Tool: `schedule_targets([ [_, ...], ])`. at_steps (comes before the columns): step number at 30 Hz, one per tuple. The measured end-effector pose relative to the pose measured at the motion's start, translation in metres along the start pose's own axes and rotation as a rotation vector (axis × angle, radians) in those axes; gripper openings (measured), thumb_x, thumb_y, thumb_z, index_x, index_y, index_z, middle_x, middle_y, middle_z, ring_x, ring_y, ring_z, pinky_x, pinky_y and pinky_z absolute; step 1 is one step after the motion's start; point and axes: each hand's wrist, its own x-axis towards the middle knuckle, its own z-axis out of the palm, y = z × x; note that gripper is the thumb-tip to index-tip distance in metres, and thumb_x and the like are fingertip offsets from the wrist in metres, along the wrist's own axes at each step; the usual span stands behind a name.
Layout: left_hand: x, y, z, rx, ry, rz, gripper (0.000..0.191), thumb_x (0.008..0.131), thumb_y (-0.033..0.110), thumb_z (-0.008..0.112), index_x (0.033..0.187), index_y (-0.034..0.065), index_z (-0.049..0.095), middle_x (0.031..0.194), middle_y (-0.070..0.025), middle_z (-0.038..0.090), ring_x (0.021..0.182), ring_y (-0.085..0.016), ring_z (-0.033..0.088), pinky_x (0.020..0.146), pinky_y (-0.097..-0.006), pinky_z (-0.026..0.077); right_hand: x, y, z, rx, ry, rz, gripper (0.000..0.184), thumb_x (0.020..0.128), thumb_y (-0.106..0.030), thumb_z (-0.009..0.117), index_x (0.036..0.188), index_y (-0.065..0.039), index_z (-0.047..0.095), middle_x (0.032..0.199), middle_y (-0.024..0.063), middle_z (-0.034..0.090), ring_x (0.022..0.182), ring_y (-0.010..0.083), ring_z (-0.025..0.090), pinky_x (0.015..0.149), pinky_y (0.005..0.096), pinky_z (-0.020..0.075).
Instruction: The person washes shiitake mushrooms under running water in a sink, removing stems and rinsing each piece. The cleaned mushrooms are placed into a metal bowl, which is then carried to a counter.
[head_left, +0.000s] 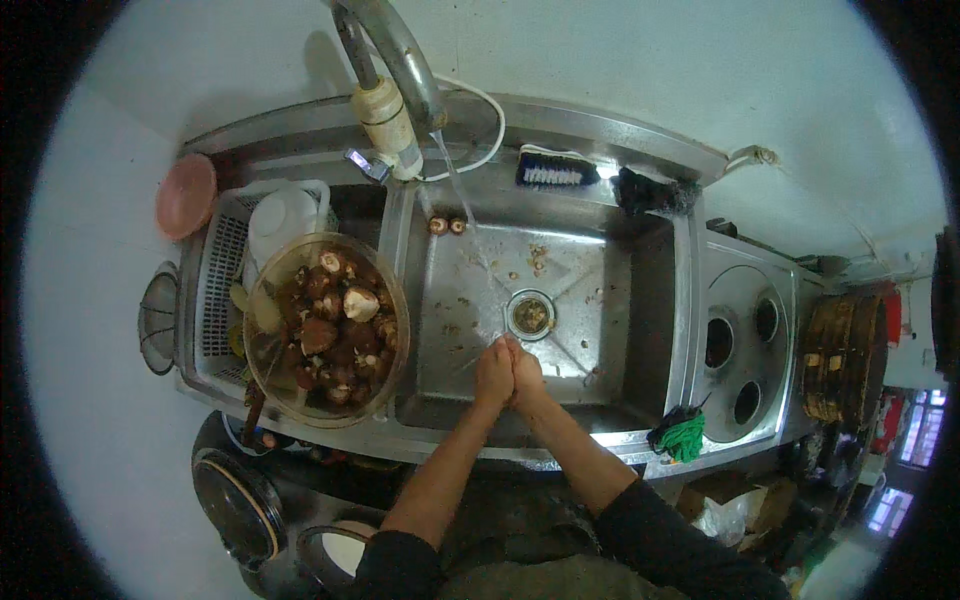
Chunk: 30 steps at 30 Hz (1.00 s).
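Observation:
My left hand (495, 373) and my right hand (526, 372) are pressed together over the stainless steel sink (652, 322), just in front of its drain (532, 315). The fingers overlap, and whether anything is between the palms is hidden. A thin stream of water (454, 174) runs from the metal faucet (412, 64) and falls towards my hands. Two small mushrooms (448, 225) lie in the sink's back left corner. Brown scraps (537, 256) are scattered over the sink floor and in the drain. To the left, a large translucent bowl (403, 322) holds many brown-capped mushrooms (319, 335) in liquid.
Under the bowl sits a white plastic basket (225, 262) with a white jug (281, 221). A pink basin (186, 196) leans behind it. A scrub brush (556, 169) and a dark cloth-like bundle (652, 191) lie on the back ledge. Green mesh (682, 437) hangs at the front right.

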Motion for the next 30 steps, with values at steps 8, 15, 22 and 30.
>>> schedule_targets([
  [8, -0.021, 0.041, -0.030, -0.598, -0.073, -0.061, 0.048, 0.098, 0.039, 0.033, 0.089, 0.0013, 0.061, 0.079, -0.0128, 0.060, 0.078, -0.024, 0.059, 0.071, -0.0364, 0.045, -0.041, -0.027, 0.004, 0.175, -0.227, -0.047, 0.033, 0.093, -0.030, 0.053, 0.083, 0.000, 0.064, 0.075, 0.0051, 0.060, 0.068, 0.0181, 0.055, 0.062, 0.0357, 0.0442],
  [15, 0.004, 0.017, -0.045, -1.091, -0.134, -0.217, 0.032, 0.094, 0.036, 0.049, 0.105, 0.0072, 0.059, 0.096, -0.0068, 0.061, 0.091, -0.020, 0.058, 0.080, -0.0371, 0.047, -0.161, -0.095, 0.120, -0.410, -0.720, -0.984, 0.020, 0.078, -0.018, 0.067, 0.088, -0.002, 0.063, 0.096, 0.0124, 0.058, 0.092, 0.0249, 0.057, 0.081, 0.0323, 0.0458],
  [22, 0.051, -0.045, -0.043, -1.308, 0.042, -0.188, 0.031, 0.093, 0.033, 0.056, 0.113, 0.0106, 0.055, 0.102, -0.0031, 0.058, 0.096, -0.016, 0.056, 0.081, -0.0348, 0.045, -0.125, -0.093, 0.099, -0.749, -0.780, -1.245, 0.017, 0.077, -0.017, 0.067, 0.092, -0.008, 0.068, 0.100, 0.0130, 0.064, 0.092, 0.0291, 0.062, 0.080, 0.0361, 0.0489],
  [30, 0.090, -0.030, -0.039, -1.018, 0.460, -0.233, 0.021, 0.090, 0.020, 0.054, 0.108, 0.0093, 0.056, 0.105, -0.0045, 0.057, 0.097, -0.019, 0.055, 0.080, -0.0370, 0.046, 0.131, -0.086, 0.082, -1.136, -0.401, -1.281, 0.037, 0.084, -0.014, 0.064, 0.118, -0.006, 0.051, 0.118, 0.0164, 0.052, 0.107, 0.0343, 0.053, 0.086, 0.0415, 0.0461],
])
